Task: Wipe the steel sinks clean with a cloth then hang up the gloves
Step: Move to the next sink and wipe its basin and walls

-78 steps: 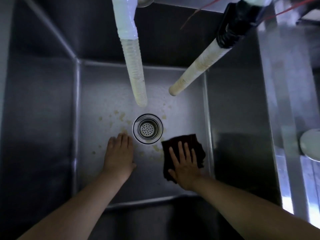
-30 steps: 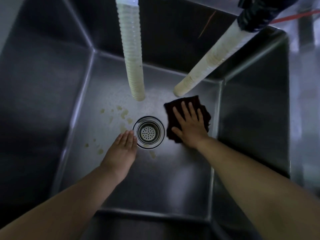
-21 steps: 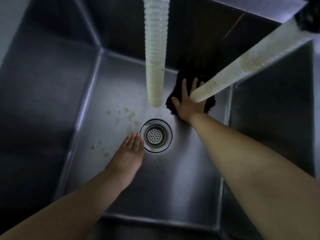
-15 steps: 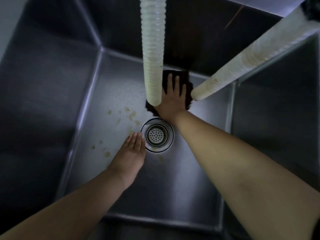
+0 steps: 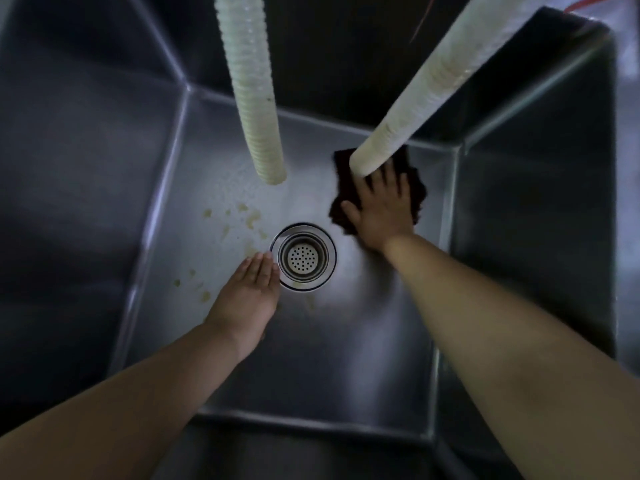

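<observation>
Deep steel sink (image 5: 346,358) viewed from above, with round drain strainer (image 5: 303,257) as landmark at centre of the floor.

Dark cloth (image 5: 414,188): flat on the sink floor beyond and to the right of the drain, near the far right corner, apart from the strainer rim. Pinned under right hand (image 5: 382,213), palm down, fingers (image 5: 393,180) straight and spread across the cloth, thumb out toward the drain side; cloth edges visible past the fingertips and on both sides of the hand, none of it gathered or pinched. Fingertips partly hidden behind the end of the right hose.

Left hand (image 5: 247,299): flat on the sink floor on the near left side of the drain, fingers straight and together, tips just at the strainer's outer ring, nothing held.

Yellowish residue spots (image 5: 251,218): scattered on the floor to the left of and beyond the drain, a few more near the left hand.

Two pale ribbed hoses hanging into the basin: left hose (image 5: 254,109) ending beyond the drain, right hose (image 5: 412,112) slanting in from the upper right, its end over the cloth.
</observation>
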